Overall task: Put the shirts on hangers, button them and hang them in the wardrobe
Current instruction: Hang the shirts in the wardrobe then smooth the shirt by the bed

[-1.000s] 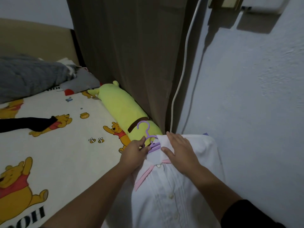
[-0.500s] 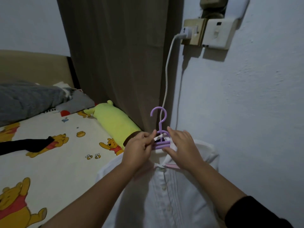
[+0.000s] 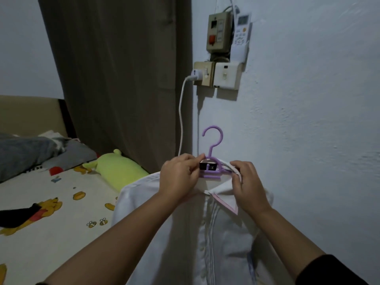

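I hold the white shirt [image 3: 185, 233] up in front of the wall [image 3: 308, 140], draped on a purple hanger [image 3: 211, 159] whose hook rises just above my hands. My left hand [image 3: 178, 177] is curled at the hanger's neck, fingers pinching it beside the black label [image 3: 207, 167] inside the collar. My right hand [image 3: 246, 184] sits on the other side of the hanger, fingers bent around the collar edge with its pink trim [image 3: 226, 206]. The shirt's front hangs below the hanger, its placket running down between my forearms. Left of the hanger lies the bed [image 3: 51, 212] with a green plush [image 3: 117, 169]; above the hanger, a plug [image 3: 195, 75] sits in a wall socket.
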The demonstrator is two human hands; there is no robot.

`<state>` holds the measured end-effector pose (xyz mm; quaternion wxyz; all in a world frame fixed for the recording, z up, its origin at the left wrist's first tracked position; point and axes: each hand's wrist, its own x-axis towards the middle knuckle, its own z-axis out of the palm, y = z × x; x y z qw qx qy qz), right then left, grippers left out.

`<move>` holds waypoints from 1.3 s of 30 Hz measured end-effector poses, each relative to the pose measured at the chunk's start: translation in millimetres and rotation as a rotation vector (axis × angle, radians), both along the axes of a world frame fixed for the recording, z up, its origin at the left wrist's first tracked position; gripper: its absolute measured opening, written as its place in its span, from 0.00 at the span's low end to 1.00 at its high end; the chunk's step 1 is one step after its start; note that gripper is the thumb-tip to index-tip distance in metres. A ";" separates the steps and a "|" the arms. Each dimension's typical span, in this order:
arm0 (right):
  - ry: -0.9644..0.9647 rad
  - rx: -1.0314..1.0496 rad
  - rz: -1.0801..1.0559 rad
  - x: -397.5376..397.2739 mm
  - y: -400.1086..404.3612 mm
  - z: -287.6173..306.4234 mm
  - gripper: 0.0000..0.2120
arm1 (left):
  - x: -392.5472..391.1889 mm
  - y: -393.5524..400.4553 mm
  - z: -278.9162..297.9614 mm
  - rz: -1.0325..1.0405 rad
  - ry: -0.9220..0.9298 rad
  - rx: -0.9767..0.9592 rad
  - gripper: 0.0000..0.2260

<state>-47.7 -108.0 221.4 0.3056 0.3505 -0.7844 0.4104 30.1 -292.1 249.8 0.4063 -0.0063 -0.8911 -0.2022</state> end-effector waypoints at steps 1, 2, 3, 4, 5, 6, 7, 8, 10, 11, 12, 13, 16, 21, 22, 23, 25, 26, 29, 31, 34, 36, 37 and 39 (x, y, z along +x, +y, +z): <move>0.004 0.004 -0.011 2.8 1.5 3.7 0.17 | 0.5 5.4 3.8 -0.024 -0.009 0.017 0.15; 0.013 0.017 -0.017 5.3 2.1 7.9 0.20 | 0.3 10.4 7.7 -0.042 -0.019 0.026 0.16; 0.027 0.039 -0.020 7.3 2.3 12.0 0.23 | -0.2 15.3 11.7 -0.058 -0.028 0.029 0.16; 0.052 0.068 -0.025 8.6 2.4 15.9 0.26 | -1.4 19.7 15.8 -0.074 -0.029 0.034 0.16; 0.090 0.093 -0.037 9.2 2.8 19.4 0.28 | -3.0 23.3 19.1 -0.092 -0.026 0.048 0.16; 0.130 0.111 -0.059 8.6 3.4 22.1 0.30 | -4.7 26.6 22.1 -0.110 -0.018 0.065 0.16; 0.164 0.122 -0.088 7.5 5.0 24.0 0.32 | -6.1 29.6 24.2 -0.126 -0.010 0.081 0.16; 0.188 0.132 -0.121 5.8 7.0 24.8 0.33 | -6.9 32.7 26.0 -0.141 -0.005 0.091 0.16; 0.219 0.152 -0.166 2.5 12.7 25.8 0.34 | -7.6 39.0 28.1 -0.178 -0.011 0.095 0.16; 0.232 0.159 -0.173 1.1 14.5 25.6 0.34 | -7.6 40.5 28.3 -0.193 -0.016 0.095 0.16; 0.244 0.163 -0.176 0.0 17.4 25.4 0.34 | -8.0 42.4 28.7 -0.206 -0.020 0.098 0.16; 0.253 0.168 -0.176 -0.7 19.6 24.5 0.34 | -8.7 43.3 28.3 -0.214 -0.029 0.104 0.16; 0.262 0.205 -0.151 -2.7 23.1 19.6 0.37 | -9.8 43.2 26.0 -0.229 -0.066 0.121 0.16; 0.295 0.258 -0.137 -2.5 25.6 8.4 0.34 | -8.4 38.3 23.0 -0.278 -0.193 0.166 0.15; 0.293 0.268 -0.122 -1.6 27.1 5.4 0.33 | -7.7 36.3 23.2 -0.302 -0.241 0.185 0.15; 0.282 0.281 -0.103 -0.4 29.0 1.7 0.33 | -7.1 33.9 22.8 -0.319 -0.298 0.193 0.15; 0.235 0.311 -0.045 3.4 33.3 -5.5 0.33 | -5.7 28.7 18.5 -0.333 -0.387 0.187 0.15; 0.199 0.324 -0.001 6.0 35.8 -8.8 0.34 | -4.3 26.4 14.7 -0.328 -0.405 0.207 0.15; 0.089 0.385 0.164 11.7 41.9 -22.4 0.36 | 0.6 19.3 -2.6 -0.304 -0.422 0.396 0.15; 0.057 0.446 0.248 13.1 41.1 -34.6 0.36 | 4.6 11.5 -17.4 -0.244 -0.460 0.490 0.13; 0.066 0.520 0.314 11.3 30.3 -51.3 0.36 | 8.5 -10.1 -48.7 -0.076 -0.547 0.548 0.11; 0.072 0.535 0.349 9.6 16.9 -59.1 0.36 | 11.0 -27.7 -72.0 0.038 -0.598 0.557 0.14; 0.071 0.531 0.364 8.4 8.7 -62.5 0.36 | 13.2 -35.5 -82.6 0.072 -0.609 0.576 0.14; 0.062 0.536 0.381 5.8 -8.1 -69.8 0.36 | 18.0 -47.9 -100.8 0.113 -0.633 0.617 0.16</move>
